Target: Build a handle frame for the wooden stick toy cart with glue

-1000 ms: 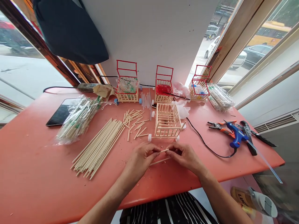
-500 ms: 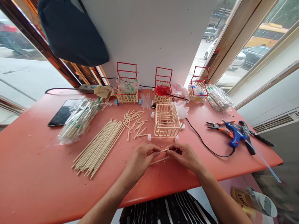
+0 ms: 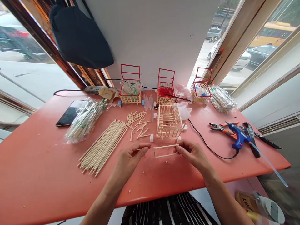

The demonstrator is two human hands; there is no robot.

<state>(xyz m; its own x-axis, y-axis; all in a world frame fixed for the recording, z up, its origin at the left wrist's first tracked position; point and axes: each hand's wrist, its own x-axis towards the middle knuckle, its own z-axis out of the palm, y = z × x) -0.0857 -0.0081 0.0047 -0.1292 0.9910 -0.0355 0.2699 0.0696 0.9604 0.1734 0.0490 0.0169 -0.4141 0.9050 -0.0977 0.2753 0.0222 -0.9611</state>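
Note:
Between my hands is a small rectangular frame of thin wooden sticks [image 3: 165, 146]. My right hand [image 3: 191, 153] pinches its right end, with thumb and fingers over the corners there. Off the frame's left end, my left hand [image 3: 132, 156] is apart from it, thumb and forefinger spread with nothing visible between them. Just beyond the frame stands a small cart of wooden sticks [image 3: 169, 125] with white bottle-cap wheels. Short cut sticks [image 3: 138, 123] lie scattered beyond my left hand, and a bundle of long sticks [image 3: 103, 147] rests to its left.
Three red-railed stick carts [image 3: 131, 93] line the back by the wall. A blue glue gun [image 3: 239, 137] and orange-handled pliers [image 3: 222, 129] lie right, with a black cord curving toward the middle. Bagged sticks [image 3: 85, 120] overlap a dark tablet [image 3: 67, 115] at left.
My left hand has let go and moved left, its fingers opening. My right hand now holds the stick frame out in view. The whole view has shifted slightly.

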